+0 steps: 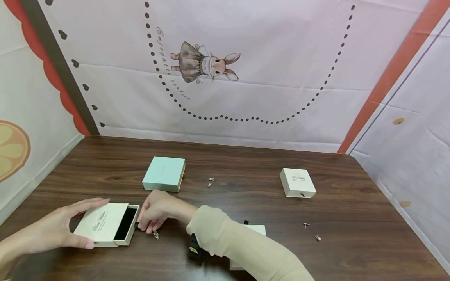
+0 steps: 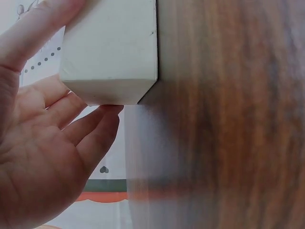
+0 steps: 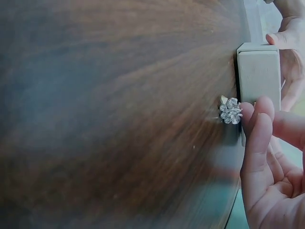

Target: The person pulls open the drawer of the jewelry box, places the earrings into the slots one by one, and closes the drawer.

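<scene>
Cream drawer box, drawer opening rightward

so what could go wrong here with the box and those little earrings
1. The sparkly earring lies loose on the table right by the right hand fingertips; a nudge could flick it away or under the box.
2. The drawer is only partly out of the cream box held by the left hand; a hard pull might slide it out completely.
3. The right sleeve lies over another box and could drag it.
</scene>
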The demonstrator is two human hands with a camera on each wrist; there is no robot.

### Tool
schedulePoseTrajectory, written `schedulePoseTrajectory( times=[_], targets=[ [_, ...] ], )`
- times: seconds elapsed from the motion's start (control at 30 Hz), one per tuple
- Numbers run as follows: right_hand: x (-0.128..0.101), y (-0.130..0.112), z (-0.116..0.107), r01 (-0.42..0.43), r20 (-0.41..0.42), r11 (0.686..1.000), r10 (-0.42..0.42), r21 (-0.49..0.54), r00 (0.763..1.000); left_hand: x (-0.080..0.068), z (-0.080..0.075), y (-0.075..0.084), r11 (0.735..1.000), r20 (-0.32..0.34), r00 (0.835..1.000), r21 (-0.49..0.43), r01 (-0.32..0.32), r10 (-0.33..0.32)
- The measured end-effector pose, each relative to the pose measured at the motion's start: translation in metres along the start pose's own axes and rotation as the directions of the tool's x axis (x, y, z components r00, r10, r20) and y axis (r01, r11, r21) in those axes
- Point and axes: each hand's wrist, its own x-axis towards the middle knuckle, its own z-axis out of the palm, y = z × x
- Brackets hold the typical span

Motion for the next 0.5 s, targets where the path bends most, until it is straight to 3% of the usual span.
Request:
schedulePoseTrajectory(
  times=[0.5],
  targets=[
    [-0.0041, 0.0043, -0.0096, -0.010, 0.029, 0.998, 0.012, -0.061, 1.000, 0.0002, 0.0004, 0.0047, 0.999, 0.020, 0.999, -0.042, 0.030, -0.029]
  ],
)
